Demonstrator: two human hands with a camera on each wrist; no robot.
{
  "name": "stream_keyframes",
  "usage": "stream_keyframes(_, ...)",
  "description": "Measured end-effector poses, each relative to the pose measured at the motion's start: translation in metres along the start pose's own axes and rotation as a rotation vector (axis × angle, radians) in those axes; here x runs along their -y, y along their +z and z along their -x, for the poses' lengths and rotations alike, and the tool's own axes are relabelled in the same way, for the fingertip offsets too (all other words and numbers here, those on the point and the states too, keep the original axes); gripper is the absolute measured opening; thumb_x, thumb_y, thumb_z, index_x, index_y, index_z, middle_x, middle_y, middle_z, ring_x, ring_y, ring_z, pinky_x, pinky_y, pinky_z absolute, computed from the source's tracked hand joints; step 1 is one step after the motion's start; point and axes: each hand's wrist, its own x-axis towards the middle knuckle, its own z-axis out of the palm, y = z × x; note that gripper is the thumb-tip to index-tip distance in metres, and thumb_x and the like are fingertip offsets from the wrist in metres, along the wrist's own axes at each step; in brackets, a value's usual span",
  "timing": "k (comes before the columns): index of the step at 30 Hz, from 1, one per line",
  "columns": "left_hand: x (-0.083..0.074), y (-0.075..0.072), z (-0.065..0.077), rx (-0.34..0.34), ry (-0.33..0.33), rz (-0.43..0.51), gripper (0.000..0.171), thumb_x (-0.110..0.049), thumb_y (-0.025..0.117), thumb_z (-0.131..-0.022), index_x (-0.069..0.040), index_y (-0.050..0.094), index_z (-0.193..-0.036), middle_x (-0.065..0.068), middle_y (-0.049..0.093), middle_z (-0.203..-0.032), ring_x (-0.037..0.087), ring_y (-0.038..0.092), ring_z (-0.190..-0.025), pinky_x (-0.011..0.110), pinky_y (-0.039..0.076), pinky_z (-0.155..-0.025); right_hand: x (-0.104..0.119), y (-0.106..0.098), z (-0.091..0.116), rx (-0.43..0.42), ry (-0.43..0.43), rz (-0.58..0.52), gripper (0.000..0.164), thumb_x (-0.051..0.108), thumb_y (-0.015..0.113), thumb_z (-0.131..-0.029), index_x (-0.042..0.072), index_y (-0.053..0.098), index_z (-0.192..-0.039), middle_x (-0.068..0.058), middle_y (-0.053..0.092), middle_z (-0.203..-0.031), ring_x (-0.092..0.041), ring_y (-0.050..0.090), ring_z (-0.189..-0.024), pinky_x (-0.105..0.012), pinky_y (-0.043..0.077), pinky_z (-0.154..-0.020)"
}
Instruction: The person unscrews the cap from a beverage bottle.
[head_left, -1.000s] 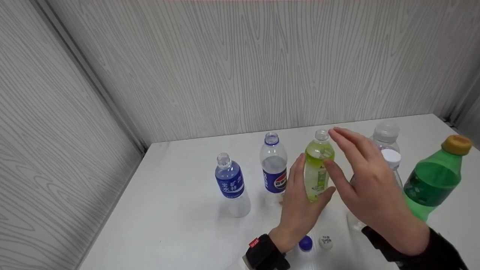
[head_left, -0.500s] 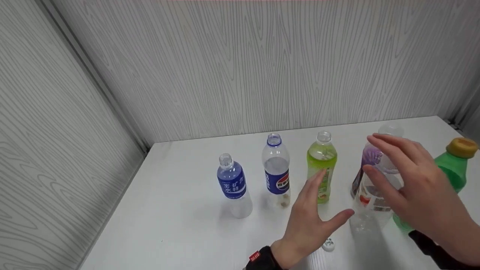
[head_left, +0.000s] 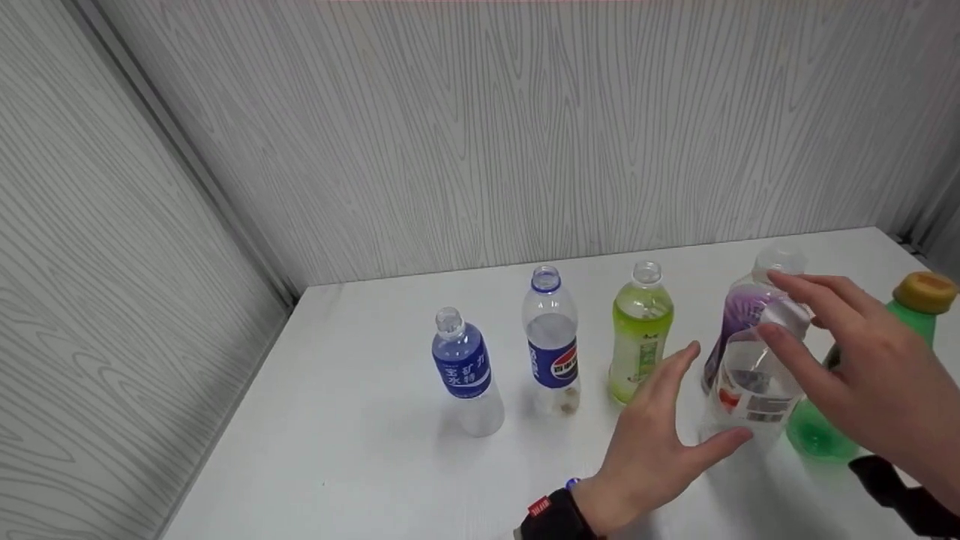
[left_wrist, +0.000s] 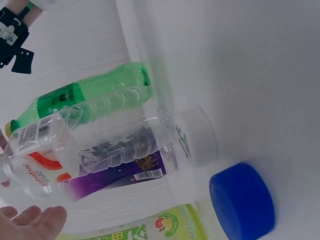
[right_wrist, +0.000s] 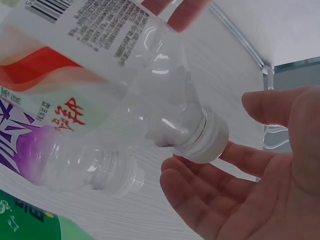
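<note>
A clear bottle [head_left: 761, 405] with a white, red-marked label stands upright on the table, topped by a white cap [right_wrist: 212, 142]. Beside it, to the left, my left hand [head_left: 652, 442] is spread with thumb and fingers apart, holding nothing. My right hand [head_left: 874, 367] is around the white cap from the right. In the right wrist view its thumb is away from the cap, while the fingers [right_wrist: 200, 192] lie close behind; whether they touch it cannot be told. Left of the hands stands an uncapped yellow-green drink bottle [head_left: 641, 345].
An uncapped Pepsi bottle [head_left: 551, 360] and an uncapped blue-labelled bottle [head_left: 465, 367] stand to the left. A purple-labelled bottle [head_left: 739, 307] and a green bottle [head_left: 821, 427] with an orange cap are at the right. A blue cap [left_wrist: 242, 202] and white cap [left_wrist: 195, 137] lie on the table.
Both hands have moved right, from around the yellow-green bottle to the clear bottle. The right hand has come to its white cap. The yellow-green bottle stays standing.
</note>
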Motion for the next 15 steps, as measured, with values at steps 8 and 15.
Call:
stream_keyframes(8,0.003,0.012,-0.009,0.023,-0.058,0.062,0.076,-0.053,0.06,-0.087,-0.031,0.022,-0.148,-0.011,0.039,-0.15,0.008,0.047,-0.133,0.025,0.047,-0.104,-0.004,0.0,0.0,0.051,0.028,0.021,0.05,0.032,0.063,-0.091,0.009,0.052,-0.134,-0.015,0.061,-0.116,-0.026,0.061,-0.08,-0.024,0.051,-0.059)
stream_keyframes(15,0.004,0.016,-0.014,0.056,-0.086,0.036,0.076,-0.052,0.062,-0.086,-0.029,0.024,-0.148,-0.011,0.041,-0.149,0.006,0.048,-0.132,0.026,0.047,-0.104,-0.006,0.0,0.0,0.084,0.02,0.027,0.046,0.029,0.063,-0.091,0.007,0.055,-0.131,-0.013,0.065,-0.104,-0.02,0.058,-0.07,-0.016,0.046,-0.053)
